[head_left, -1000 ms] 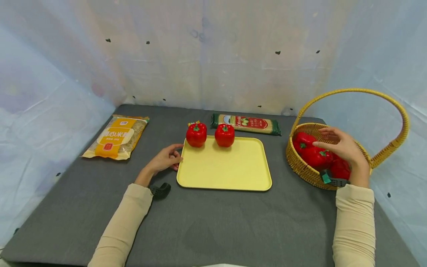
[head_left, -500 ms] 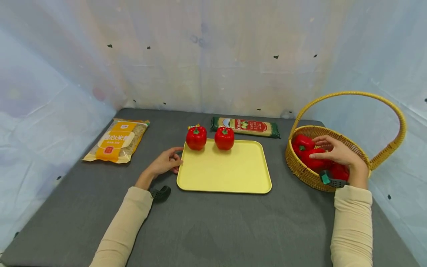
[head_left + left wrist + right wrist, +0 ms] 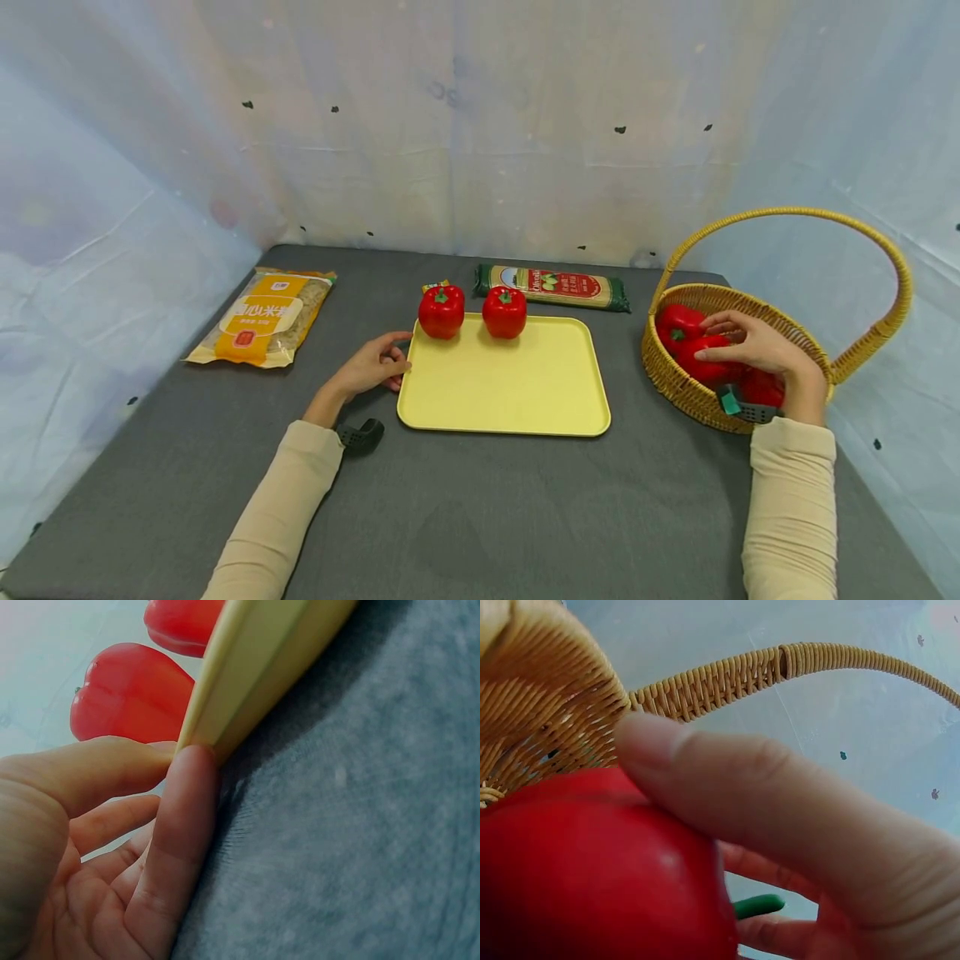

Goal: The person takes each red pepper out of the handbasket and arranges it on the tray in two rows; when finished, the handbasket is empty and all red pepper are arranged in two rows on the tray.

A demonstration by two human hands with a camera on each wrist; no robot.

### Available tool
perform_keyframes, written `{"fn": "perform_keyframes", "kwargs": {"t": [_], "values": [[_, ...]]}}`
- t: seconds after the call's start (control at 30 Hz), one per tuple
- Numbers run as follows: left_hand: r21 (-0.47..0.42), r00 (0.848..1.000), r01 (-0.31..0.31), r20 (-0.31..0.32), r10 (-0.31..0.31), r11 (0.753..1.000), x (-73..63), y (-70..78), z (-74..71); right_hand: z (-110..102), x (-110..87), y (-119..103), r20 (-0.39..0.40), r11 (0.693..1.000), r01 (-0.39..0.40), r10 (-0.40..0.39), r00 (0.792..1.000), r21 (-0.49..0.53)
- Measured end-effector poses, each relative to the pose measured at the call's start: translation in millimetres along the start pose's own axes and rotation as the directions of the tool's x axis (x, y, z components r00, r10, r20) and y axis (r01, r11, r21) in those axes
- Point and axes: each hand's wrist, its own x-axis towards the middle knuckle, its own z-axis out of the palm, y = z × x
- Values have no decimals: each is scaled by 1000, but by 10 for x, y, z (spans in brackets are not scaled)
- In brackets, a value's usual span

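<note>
While the left hand (image 3: 371, 364) pinches the left edge of the yellow tray (image 3: 502, 383), the right hand (image 3: 761, 343) grips a red pepper (image 3: 607, 862) inside the wicker basket (image 3: 666, 377) right of the tray.

Arms (image 3: 277, 504) well apart, fingers (image 3: 187, 810) curved

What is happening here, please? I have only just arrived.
A person works with both hands. The left hand pinches the left edge of the yellow tray, where two red peppers sit along the far side. The right hand reaches into the wicker basket, its fingers around another red pepper, with more peppers beside it.
</note>
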Motion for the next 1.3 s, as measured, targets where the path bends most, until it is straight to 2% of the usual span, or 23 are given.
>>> {"fn": "perform_keyframes", "kwargs": {"t": [0.53,0.7,0.87,1.03,1.3], "values": [[1,1000,-8,-2,8,1000,-2,10,-1,-36,-77,-81,-38,994,-90,88,995,-55],[-18,1000,7,10,-7,1000,-11,55,-1,-53,-119,-84,-68,994,-93,89,994,-53],[-23,1000,12,8,-12,1000,12,8,0,-98,-179,-131,-165,998,-55,52,985,-10],[-4,1000,11,-5,-11,1000,9,-14,4,-120,-232,-238,-299,998,26,-9,954,53],[-20,1000,-1,8,1,1000,12,-10,-4,-85,-285,-586,-368,974,192,-138,919,116]]}}
